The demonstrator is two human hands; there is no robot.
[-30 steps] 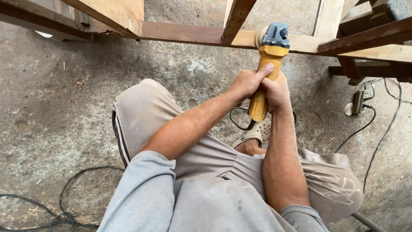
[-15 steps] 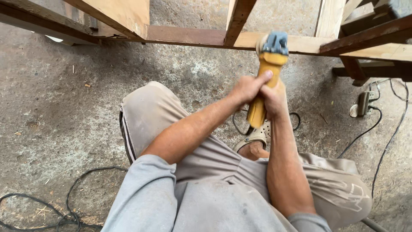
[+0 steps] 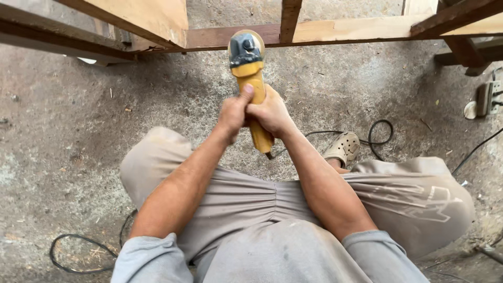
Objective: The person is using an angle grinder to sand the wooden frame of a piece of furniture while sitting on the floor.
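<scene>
Both my hands grip the yellow body of an angle grinder (image 3: 250, 78). My left hand (image 3: 233, 111) wraps the handle from the left, thumb up along it. My right hand (image 3: 270, 112) clasps it from the right. The grinder's grey head and disc sit against the lower edge of a brown wooden rail (image 3: 220, 36) of a wooden frame. Its black cord (image 3: 377, 131) runs off to the right across the concrete floor. I am crouching, knees in grey trousers spread below.
Pale and dark wooden boards (image 3: 157, 18) of the frame cross the top. A power strip (image 3: 490, 99) lies at the right edge. My sandalled foot (image 3: 343, 148) rests on the floor. Another black cable (image 3: 73, 246) loops at lower left.
The view has shifted, so the grinder and hands now appear further left, near the middle. The grinder head stays at the wooden rail, and both hands keep their grip.
</scene>
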